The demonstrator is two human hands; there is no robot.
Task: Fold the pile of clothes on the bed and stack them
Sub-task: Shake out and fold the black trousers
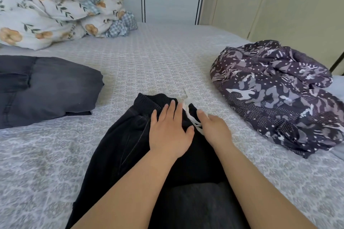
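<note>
Black trousers [128, 147] lie flat on the bed [167, 57] under both grips. Left hand [168, 132] presses flat, fingers straight; right hand [214, 128] pinches the white drawstring [193, 119]. Step: smoothing waistband. Next, likely: fold lengthwise.

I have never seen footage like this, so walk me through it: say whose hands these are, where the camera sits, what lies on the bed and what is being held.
There is no machine here: a person wears a camera on the head, looking forward and down, so both bare arms reach in from the bottom. The left hand lies flat with straight fingers on the black elastic-waisted trousers spread in front. The right hand rests at the trousers' white drawstring; whether it pinches the cord is unclear. On the grey patterned bedspread also lie folded dark grey jeans on the left, a crumpled purple patterned garment on the right, and a bunched floral duvet at the far left.
</note>
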